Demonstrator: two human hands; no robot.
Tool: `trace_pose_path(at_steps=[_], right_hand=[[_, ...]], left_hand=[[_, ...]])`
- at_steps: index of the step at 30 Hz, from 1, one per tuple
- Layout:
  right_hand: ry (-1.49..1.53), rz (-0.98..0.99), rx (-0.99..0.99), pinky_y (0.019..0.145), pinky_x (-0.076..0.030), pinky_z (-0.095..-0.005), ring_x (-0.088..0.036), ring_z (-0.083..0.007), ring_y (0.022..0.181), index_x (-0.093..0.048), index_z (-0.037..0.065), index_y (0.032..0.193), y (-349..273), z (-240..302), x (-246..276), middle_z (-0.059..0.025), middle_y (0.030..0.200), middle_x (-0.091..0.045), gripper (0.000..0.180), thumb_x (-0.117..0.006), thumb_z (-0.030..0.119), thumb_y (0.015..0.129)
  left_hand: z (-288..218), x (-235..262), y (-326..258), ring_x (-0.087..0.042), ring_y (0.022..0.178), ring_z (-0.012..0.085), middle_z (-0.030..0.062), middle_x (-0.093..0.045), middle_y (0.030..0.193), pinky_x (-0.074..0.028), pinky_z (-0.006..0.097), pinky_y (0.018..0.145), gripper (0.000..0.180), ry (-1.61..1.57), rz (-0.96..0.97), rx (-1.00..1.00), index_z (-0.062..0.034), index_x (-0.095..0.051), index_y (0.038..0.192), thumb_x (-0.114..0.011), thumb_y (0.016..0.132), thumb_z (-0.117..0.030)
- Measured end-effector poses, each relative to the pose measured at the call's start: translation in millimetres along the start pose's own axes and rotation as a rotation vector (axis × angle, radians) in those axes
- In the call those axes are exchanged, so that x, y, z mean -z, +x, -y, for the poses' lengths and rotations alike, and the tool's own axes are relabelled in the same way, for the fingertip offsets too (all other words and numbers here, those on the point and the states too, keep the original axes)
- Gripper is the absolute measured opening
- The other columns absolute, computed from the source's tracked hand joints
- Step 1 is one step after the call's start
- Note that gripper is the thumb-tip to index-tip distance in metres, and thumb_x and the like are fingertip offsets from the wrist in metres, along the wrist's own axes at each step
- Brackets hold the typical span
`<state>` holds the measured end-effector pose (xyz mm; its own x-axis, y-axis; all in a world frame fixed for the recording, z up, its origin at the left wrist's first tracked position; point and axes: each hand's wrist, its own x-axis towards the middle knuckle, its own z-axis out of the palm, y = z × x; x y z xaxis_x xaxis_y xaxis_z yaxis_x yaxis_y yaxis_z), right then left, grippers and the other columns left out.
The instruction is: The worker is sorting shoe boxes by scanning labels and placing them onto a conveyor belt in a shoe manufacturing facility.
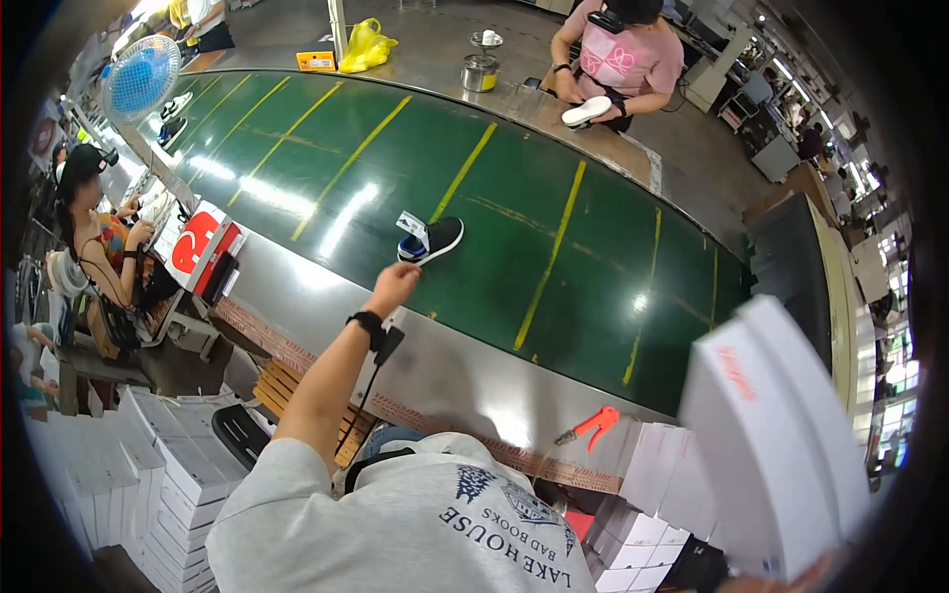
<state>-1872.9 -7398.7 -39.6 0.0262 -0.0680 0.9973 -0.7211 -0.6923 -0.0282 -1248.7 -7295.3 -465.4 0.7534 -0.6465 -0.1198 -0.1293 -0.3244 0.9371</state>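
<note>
A black sneaker (pixel 444 235) with a white sole and blue lining lies on the green conveyor belt (pixel 376 188), a white paper tag sticking up from its opening. My left hand (pixel 393 285), a black band on its wrist, reaches to the heel end of this shoe with fingers closed; their exact grip is small in view. At the lower right, my right hand (pixel 806 575) grips a white cardboard shoebox (pixel 766 425) by its bottom end. The box stands tilted, slightly blurred, and most of that hand is hidden or cut off by the frame's edge.
Red-handled pliers (pixel 593 426) rest on the metal ledge before me. White boxes (pixel 188 465) are stacked at lower left, more (pixel 633 544) at lower right. Across the belt a person (pixel 618 59) holds a shoe; another sits at left near a fan (pixel 143 79).
</note>
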Motion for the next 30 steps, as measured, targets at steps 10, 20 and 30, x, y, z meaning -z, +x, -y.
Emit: trace_pose_path(at_steps=[10,20,30], right_hand=[[0.402,1.073,-0.160,0.087,-0.050,-0.0454,-0.061,-0.0368,0.101,-0.064,0.005,0.111,-210,181,-207,-0.0175,0.116,-0.064,0.038,-0.072,0.003,0.075],[0.472,1.456,-0.253,0.104,-0.035,-0.0466,-0.055,-0.0289,0.119,-0.058,0.005,0.128,-249,217,-218,-0.0117,0.123,-0.062,0.050,-0.073,0.024,0.084],[0.655,1.246,-0.627,0.110,-0.029,-0.0483,-0.050,-0.0340,0.128,-0.059,0.007,0.122,-228,221,-225,-0.0147,0.128,-0.059,0.051,-0.079,0.029,0.081]], left_hand=[[67,25,144,-0.063,0.095,0.0174,0.0133,-0.066,0.112,-0.051,0.029,0.077,0.063,0.139,-0.135,0.257,0.0026,-0.046,0.139,-0.071,0.086,-0.022],[-3,15,126,-0.067,0.079,0.0142,0.0068,-0.070,0.093,-0.054,0.027,0.073,0.025,-0.106,-0.068,0.019,0.0050,-0.063,0.107,-0.070,0.087,-0.007],[-147,-17,-57,-0.063,0.082,0.0068,0.0014,-0.067,0.091,-0.051,0.022,0.074,0.016,-0.597,0.370,-0.016,-0.0009,-0.062,0.106,-0.068,0.091,-0.002]])
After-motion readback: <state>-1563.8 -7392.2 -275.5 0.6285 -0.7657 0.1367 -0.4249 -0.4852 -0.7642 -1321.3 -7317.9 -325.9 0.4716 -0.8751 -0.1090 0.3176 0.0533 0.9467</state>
